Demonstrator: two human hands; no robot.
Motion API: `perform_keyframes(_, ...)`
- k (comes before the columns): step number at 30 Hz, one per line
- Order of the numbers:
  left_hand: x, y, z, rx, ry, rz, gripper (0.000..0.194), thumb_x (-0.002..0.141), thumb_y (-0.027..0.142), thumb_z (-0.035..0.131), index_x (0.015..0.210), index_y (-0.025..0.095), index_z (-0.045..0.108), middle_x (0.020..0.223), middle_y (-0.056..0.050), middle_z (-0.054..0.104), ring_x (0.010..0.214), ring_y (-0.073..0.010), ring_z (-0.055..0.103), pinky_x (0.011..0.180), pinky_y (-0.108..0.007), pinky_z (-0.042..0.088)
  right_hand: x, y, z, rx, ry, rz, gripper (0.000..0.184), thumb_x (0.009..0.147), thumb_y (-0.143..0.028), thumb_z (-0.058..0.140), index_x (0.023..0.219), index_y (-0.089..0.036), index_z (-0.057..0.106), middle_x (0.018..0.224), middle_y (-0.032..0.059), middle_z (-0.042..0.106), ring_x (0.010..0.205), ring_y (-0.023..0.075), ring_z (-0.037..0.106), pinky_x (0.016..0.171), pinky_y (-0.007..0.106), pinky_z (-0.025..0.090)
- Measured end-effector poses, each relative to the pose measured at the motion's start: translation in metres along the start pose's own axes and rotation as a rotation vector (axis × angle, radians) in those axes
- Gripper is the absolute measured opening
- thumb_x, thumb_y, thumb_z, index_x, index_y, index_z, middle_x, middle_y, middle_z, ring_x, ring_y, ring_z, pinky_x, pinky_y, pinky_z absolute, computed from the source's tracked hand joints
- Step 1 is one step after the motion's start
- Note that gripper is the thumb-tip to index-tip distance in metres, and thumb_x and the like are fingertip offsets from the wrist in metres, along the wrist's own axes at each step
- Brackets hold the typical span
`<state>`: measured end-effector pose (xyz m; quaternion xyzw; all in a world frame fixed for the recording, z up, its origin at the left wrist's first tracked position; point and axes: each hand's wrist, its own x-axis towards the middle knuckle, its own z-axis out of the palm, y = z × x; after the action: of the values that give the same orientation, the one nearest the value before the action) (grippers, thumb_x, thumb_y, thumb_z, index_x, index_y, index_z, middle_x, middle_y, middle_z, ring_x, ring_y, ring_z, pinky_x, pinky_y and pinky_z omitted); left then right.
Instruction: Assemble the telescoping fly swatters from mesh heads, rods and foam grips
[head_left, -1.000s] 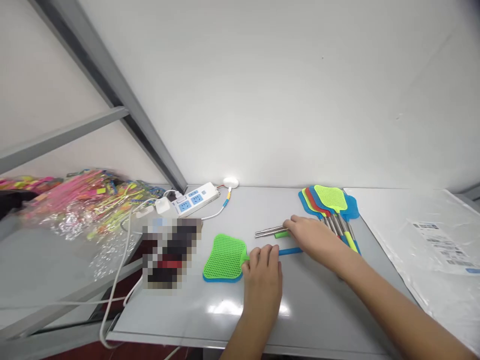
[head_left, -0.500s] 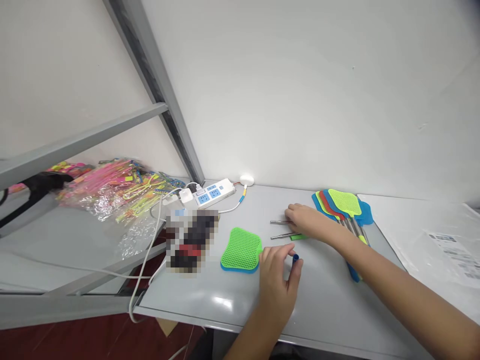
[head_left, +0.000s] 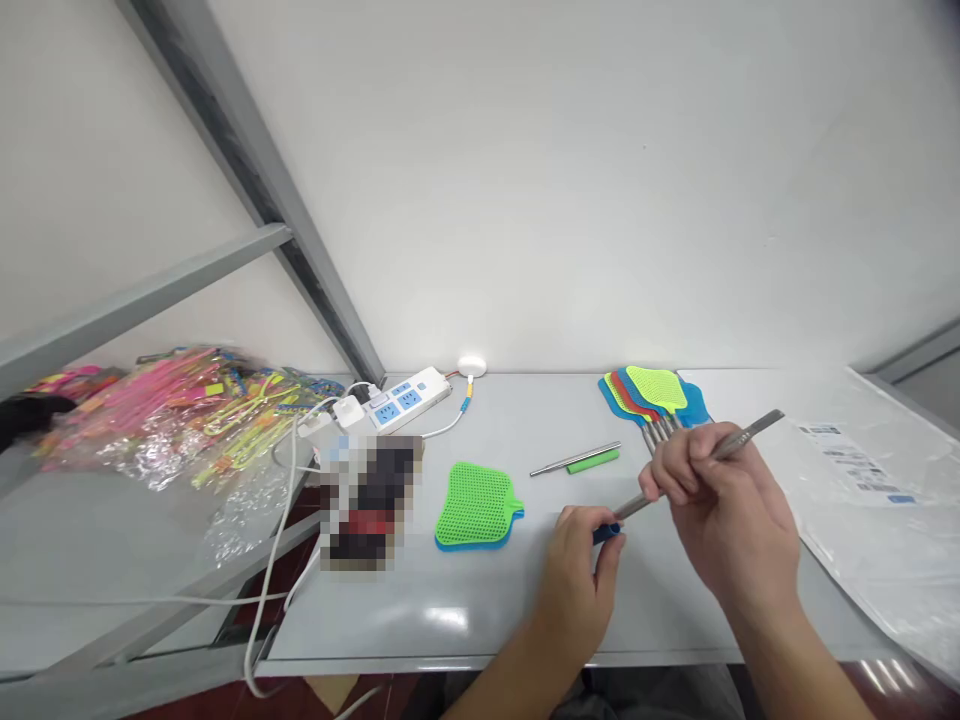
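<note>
Lifted metal rod [head_left: 742, 437] slants from lower left to upper right.

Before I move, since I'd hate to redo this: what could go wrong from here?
The long silver metal rod in the right hand is angled near the mouth of the blue plastic tube in the left hand, so it could miss or catch the rim. The loose thin silver rod beside the green tube might roll if nudged.
</note>
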<state>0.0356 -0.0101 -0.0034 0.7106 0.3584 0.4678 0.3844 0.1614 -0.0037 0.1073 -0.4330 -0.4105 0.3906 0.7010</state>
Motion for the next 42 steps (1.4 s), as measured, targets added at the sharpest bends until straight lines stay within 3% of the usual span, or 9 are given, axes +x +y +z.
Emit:
perform_keyframes(4, -0.001, 0.0, 0.004, -0.067, -0.061, -0.086, 0.018, 0.096, 0.019, 0.049, 0.113, 0.022, 0.053, 0.103, -0.005, 0.068, 0.096, -0.0178, 0.065, 0.084, -0.032, 0.051, -0.013, 0.006, 0.003, 0.163, 0.021, 0.056, 0.016, 0.082, -0.01, 0.044, 0.078, -0.025, 0.047, 0.059, -0.0067, 0.028, 0.051, 0.011, 0.029, 0.049, 0.024, 0.034)
perform_keyframes(10, 0.002, 0.002, 0.008, -0.016, -0.059, -0.135, 0.016, 0.097, 0.022, 0.046, 0.11, 0.021, 0.055, 0.1, -0.006, 0.07, 0.09, -0.0181, 0.067, 0.079, -0.033, 0.053, -0.008, 0.011, -0.004, 0.316, -0.079, 0.092, 0.015, 0.082, -0.01, 0.047, 0.076, -0.023, 0.051, 0.056, -0.0077, 0.028, 0.048, 0.0094, 0.027, 0.047, 0.022, 0.03)
perform_keyframes(15, -0.004, 0.006, 0.021, -0.022, 0.04, -0.121, 0.018, 0.099, 0.022, 0.04, 0.115, 0.019, 0.048, 0.103, -0.009, 0.069, 0.096, -0.0186, 0.067, 0.083, -0.035, 0.052, 0.001, 0.003, -0.015, 0.404, -0.176, 0.09, 0.014, 0.081, -0.012, 0.048, 0.073, -0.023, 0.05, 0.054, -0.0083, 0.028, 0.047, 0.0089, 0.027, 0.046, 0.021, 0.03)
perform_keyframes(21, -0.018, 0.02, 0.041, 0.008, 0.19, -0.119, 0.011, 0.1, 0.022, 0.039, 0.107, 0.02, 0.047, 0.092, -0.004, 0.065, 0.084, -0.0153, 0.062, 0.074, -0.029, 0.048, -0.006, 0.012, -0.031, 0.4, -0.403, 0.204, 0.018, 0.083, -0.008, 0.047, 0.075, -0.022, 0.055, 0.057, -0.0069, 0.037, 0.05, 0.0094, 0.037, 0.051, 0.024, 0.033)
perform_keyframes(26, -0.021, 0.026, 0.046, -0.078, 0.328, -0.244, 0.013, 0.098, 0.03, 0.047, 0.104, 0.02, 0.05, 0.089, -0.002, 0.063, 0.079, -0.0152, 0.06, 0.07, -0.026, 0.046, -0.017, 0.023, -0.035, 0.268, -0.549, 0.247, 0.019, 0.085, -0.01, 0.048, 0.075, -0.021, 0.058, 0.067, -0.003, 0.049, 0.064, 0.0121, 0.048, 0.063, 0.027, 0.04)
perform_keyframes(30, -0.017, 0.026, 0.041, -0.204, 0.353, -0.295, 0.018, 0.096, 0.032, 0.051, 0.109, 0.019, 0.053, 0.103, -0.007, 0.064, 0.096, -0.0195, 0.062, 0.084, -0.031, 0.047, -0.02, 0.027, -0.028, 0.119, -0.518, 0.176, 0.015, 0.087, -0.016, 0.053, 0.075, -0.021, 0.062, 0.075, -0.0001, 0.053, 0.074, 0.0147, 0.052, 0.068, 0.029, 0.041)
perform_keyframes(33, -0.014, 0.027, 0.032, -0.236, 0.272, -0.328, 0.016, 0.096, 0.031, 0.051, 0.105, 0.018, 0.056, 0.102, -0.008, 0.065, 0.097, -0.0202, 0.061, 0.086, -0.033, 0.046, -0.022, 0.029, -0.019, 0.086, -0.351, 0.176, 0.013, 0.09, -0.027, 0.057, 0.08, -0.021, 0.062, 0.071, -0.0011, 0.051, 0.066, 0.0139, 0.047, 0.065, 0.03, 0.04)
perform_keyframes(36, -0.012, 0.028, 0.02, -0.234, 0.157, -0.348, 0.019, 0.097, 0.034, 0.048, 0.103, 0.018, 0.055, 0.098, -0.007, 0.065, 0.093, -0.0205, 0.06, 0.083, -0.033, 0.046, -0.027, 0.031, -0.009, 0.055, -0.226, 0.187, 0.03, 0.094, -0.037, 0.054, 0.068, -0.02, 0.054, 0.06, -0.0034, 0.04, 0.058, 0.0128, 0.037, 0.058, 0.029, 0.034)
perform_keyframes(42, -0.013, 0.024, 0.008, -0.201, 0.018, -0.315, 0.03, 0.098, 0.04, 0.041, 0.094, 0.017, 0.06, 0.095, -0.009, 0.063, 0.09, -0.0224, 0.057, 0.083, -0.035, 0.045, -0.039, 0.039, 0.004, -0.086, -0.256, 0.151, 0.048, 0.097, -0.045, 0.044, 0.056, -0.021, 0.038, 0.056, -0.0019, 0.036, 0.055, 0.0133, 0.035, 0.051, 0.029, 0.026)
